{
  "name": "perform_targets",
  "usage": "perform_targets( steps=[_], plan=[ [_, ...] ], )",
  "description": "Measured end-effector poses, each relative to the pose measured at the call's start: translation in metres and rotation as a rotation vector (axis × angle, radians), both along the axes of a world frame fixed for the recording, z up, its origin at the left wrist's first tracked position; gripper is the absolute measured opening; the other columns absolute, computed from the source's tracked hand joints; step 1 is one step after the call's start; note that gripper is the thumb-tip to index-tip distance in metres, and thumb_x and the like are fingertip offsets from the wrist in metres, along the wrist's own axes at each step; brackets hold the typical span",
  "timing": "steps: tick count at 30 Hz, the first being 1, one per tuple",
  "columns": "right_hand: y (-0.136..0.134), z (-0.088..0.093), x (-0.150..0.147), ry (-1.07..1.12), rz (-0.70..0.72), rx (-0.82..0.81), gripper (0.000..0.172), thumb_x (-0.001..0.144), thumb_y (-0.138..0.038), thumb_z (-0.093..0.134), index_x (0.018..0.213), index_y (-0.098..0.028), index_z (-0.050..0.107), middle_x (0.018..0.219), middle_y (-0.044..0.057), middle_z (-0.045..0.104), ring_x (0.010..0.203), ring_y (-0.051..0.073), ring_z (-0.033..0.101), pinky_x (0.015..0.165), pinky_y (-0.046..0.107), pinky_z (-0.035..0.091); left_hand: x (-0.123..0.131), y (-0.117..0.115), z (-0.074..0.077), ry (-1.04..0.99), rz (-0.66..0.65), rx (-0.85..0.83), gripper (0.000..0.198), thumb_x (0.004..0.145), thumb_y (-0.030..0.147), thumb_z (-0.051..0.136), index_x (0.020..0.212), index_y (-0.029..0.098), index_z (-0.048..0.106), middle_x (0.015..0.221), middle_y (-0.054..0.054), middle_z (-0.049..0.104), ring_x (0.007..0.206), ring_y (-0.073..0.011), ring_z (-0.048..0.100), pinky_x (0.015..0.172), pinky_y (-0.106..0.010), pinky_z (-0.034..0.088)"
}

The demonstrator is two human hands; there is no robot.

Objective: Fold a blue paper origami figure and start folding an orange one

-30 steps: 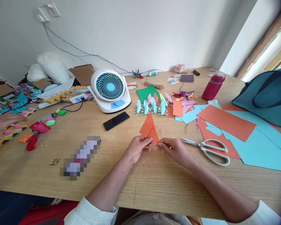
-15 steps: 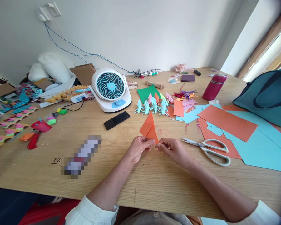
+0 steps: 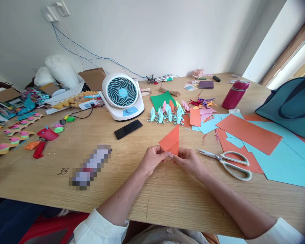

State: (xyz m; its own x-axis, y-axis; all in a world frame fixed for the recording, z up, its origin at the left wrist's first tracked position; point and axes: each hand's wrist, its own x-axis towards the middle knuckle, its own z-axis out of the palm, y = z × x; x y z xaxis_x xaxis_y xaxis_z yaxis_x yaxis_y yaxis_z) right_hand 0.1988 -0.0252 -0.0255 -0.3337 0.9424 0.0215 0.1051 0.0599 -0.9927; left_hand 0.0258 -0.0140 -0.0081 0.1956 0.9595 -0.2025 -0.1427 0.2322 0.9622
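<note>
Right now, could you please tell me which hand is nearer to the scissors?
Right. The right hand sits close beside the scissors; the left hand is farther off, across the folded orange paper both pinch.

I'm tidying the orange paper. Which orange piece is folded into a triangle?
The folded orange piece, pinched between left hand and right hand. The other orange sheets lie flat on the table.

One camera, worn on the person's head, looks forward and down across the wooden table (image 3: 53, 189) toward the far wall (image 3: 167, 34). The left hand (image 3: 152, 159) and right hand (image 3: 189, 161) lie close, lower centre.
</note>
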Motion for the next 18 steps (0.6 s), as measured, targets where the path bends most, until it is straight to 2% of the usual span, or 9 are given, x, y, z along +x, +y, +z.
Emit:
perform_targets(
  steps=[4, 8, 11, 15, 18],
  plan=[
    [0.002, -0.002, -0.003, 0.048, -0.015, -0.041, 0.052, 0.071, -0.070, 0.069, 0.074, -0.018, 0.064, 0.064, 0.002, 0.064, 0.058, 0.015, 0.055, 0.056, 0.028, 0.045, -0.001, -0.001, 0.002, -0.023, 0.015, -0.016, 0.040, 0.050, 0.040, 0.093, 0.068, 0.012, 0.072, 0.067, -0.002, 0.067, 0.058, -0.0088, 0.055, 0.052, -0.020, 0.041],
    [0.000, 0.002, -0.003, 0.063, -0.022, -0.060, 0.052, 0.069, -0.070, 0.070, 0.073, -0.019, 0.065, 0.062, 0.002, 0.065, 0.056, 0.014, 0.055, 0.056, 0.028, 0.046, -0.006, 0.002, 0.002, -0.111, 0.056, -0.066, 0.040, 0.047, 0.039, 0.093, 0.062, 0.013, 0.065, 0.063, 0.001, 0.063, 0.052, -0.0043, 0.048, 0.051, -0.017, 0.042],
    [-0.002, 0.006, -0.002, 0.064, -0.036, -0.058, 0.049, 0.071, -0.067, 0.070, 0.072, -0.018, 0.064, 0.062, 0.002, 0.064, 0.056, 0.014, 0.055, 0.056, 0.028, 0.045, -0.008, 0.003, 0.003, -0.154, 0.045, -0.087, 0.039, 0.051, 0.038, 0.091, 0.067, 0.013, 0.066, 0.064, 0.002, 0.060, 0.052, -0.0029, 0.045, 0.052, -0.016, 0.045],
    [-0.003, 0.006, -0.001, 0.055, -0.062, -0.056, 0.047, 0.073, -0.066, 0.069, 0.069, -0.019, 0.062, 0.062, 0.002, 0.063, 0.055, 0.014, 0.054, 0.056, 0.028, 0.044, -0.009, 0.001, 0.008, -0.194, 0.016, -0.074, 0.034, 0.058, 0.035, 0.086, 0.078, 0.012, 0.070, 0.077, -0.002, 0.064, 0.060, -0.0063, 0.050, 0.054, -0.019, 0.051],
    [-0.002, 0.003, -0.001, 0.046, -0.073, -0.053, 0.048, 0.074, -0.067, 0.068, 0.070, -0.019, 0.062, 0.063, 0.002, 0.063, 0.056, 0.014, 0.054, 0.055, 0.028, 0.043, -0.008, 0.000, 0.011, -0.209, 0.019, -0.028, 0.038, 0.065, 0.043, 0.081, 0.083, 0.012, 0.072, 0.085, -0.005, 0.065, 0.066, -0.0094, 0.052, 0.054, -0.022, 0.054]
  ],
)
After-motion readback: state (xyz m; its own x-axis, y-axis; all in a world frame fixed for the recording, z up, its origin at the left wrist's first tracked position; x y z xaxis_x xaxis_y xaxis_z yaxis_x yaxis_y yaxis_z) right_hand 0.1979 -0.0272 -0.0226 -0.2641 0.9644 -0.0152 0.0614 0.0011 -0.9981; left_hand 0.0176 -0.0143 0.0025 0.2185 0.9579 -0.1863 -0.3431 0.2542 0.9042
